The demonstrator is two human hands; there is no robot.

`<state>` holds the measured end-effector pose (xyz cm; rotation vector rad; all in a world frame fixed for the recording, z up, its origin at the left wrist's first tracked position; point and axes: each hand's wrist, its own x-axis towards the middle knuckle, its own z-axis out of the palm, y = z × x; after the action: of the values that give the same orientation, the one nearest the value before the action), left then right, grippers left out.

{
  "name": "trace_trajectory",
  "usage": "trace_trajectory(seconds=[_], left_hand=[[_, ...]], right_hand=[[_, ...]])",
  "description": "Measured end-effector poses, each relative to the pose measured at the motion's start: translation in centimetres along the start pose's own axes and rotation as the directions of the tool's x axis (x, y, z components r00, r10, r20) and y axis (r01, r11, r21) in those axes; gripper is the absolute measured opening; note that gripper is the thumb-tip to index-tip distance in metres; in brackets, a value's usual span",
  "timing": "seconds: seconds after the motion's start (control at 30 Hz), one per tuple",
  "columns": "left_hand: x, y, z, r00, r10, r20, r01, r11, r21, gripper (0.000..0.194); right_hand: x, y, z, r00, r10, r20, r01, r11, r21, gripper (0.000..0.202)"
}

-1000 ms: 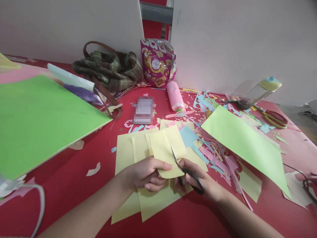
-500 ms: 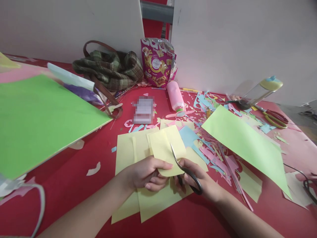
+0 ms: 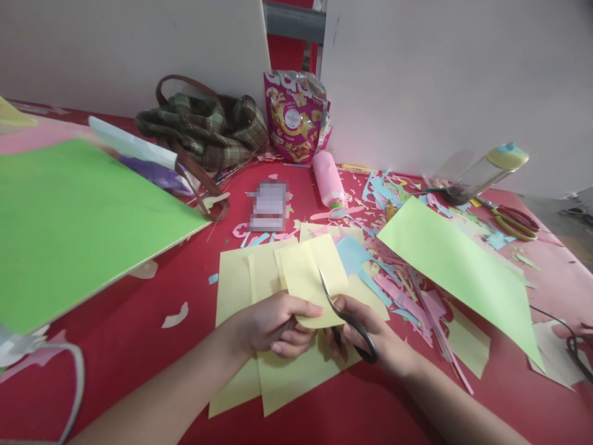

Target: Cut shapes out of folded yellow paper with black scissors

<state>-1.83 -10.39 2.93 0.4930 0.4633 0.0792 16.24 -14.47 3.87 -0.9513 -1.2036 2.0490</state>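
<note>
My left hand (image 3: 282, 327) pinches the lower left edge of a small pale yellow piece of paper (image 3: 308, 266), thumb on top and fingers curled below. In my right hand (image 3: 370, 330) is a pair of scissors (image 3: 356, 330) with black handles. One blade lies over the face of the paper, pointing up and left; the other blade is hidden beneath it. Below both hands, larger pale yellow sheets (image 3: 287, 383) overlap on the red table (image 3: 185, 377). A narrow yellow strip (image 3: 252, 278) rests on the left sheet.
Left lies a large green sheet (image 3: 83, 228), with a plaid bag (image 3: 208, 127) behind. A snack bag (image 3: 296, 117), a pink bottle (image 3: 328, 179) and a blurred-out rectangle (image 3: 269, 207) are at the back. Right are paper scraps (image 3: 398, 290), a light green sheet (image 3: 458, 272), other scissors (image 3: 514, 222) and a clear bottle (image 3: 486, 173).
Almost nothing differs. The upper left edge of the small yellow paper has shifted very slightly right; both hands and the scissors stay in place.
</note>
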Motion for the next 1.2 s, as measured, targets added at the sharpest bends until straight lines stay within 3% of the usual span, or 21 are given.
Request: trace_trajectory(seconds=[0.57, 1.2], left_hand=[[0.11, -0.15, -0.23, 0.998, 0.019, 0.058, -0.018, 1.000, -0.008, 0.033], [0.18, -0.06, -0.20, 0.998, -0.038, 0.055, 0.039, 0.999, -0.018, 0.034]], right_hand=[[-0.07, 0.16, 0.01, 1.000, 0.003, -0.011, -0.003, 1.000, -0.021, 0.030], [-0.13, 0.14, -0.07, 0.999, 0.014, -0.034, -0.015, 0.999, -0.040, 0.030]])
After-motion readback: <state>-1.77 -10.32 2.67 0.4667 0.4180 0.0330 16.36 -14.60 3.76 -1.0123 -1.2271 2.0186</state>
